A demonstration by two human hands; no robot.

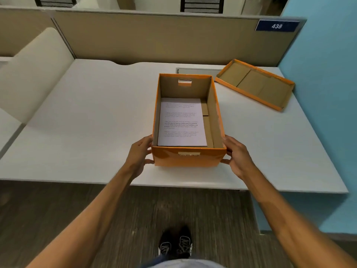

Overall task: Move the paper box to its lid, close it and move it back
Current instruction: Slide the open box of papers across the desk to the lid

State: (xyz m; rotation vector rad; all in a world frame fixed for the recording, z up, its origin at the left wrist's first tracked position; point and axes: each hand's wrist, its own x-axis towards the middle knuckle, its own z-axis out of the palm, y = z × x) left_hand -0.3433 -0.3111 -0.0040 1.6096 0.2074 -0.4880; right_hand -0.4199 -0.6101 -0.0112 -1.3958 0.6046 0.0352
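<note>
An open orange paper box [188, 158] stands on the white desk [87, 120] near its front edge. A printed sheet of paper [181, 122] lies flat inside it. My left hand [139, 153] presses on the box's left near corner and my right hand [238, 157] on its right near corner, gripping it from both sides. The orange lid [255, 84] lies upside down at the desk's back right, brown inside facing up, apart from the box.
A beige partition [154, 35] runs along the back of the desk, with a blue sign reading 438 [276, 26]. A blue wall [324, 74] closes the right side. A grey cable flap [197, 70] sits behind the box. My shoes [175, 242] show on the floor.
</note>
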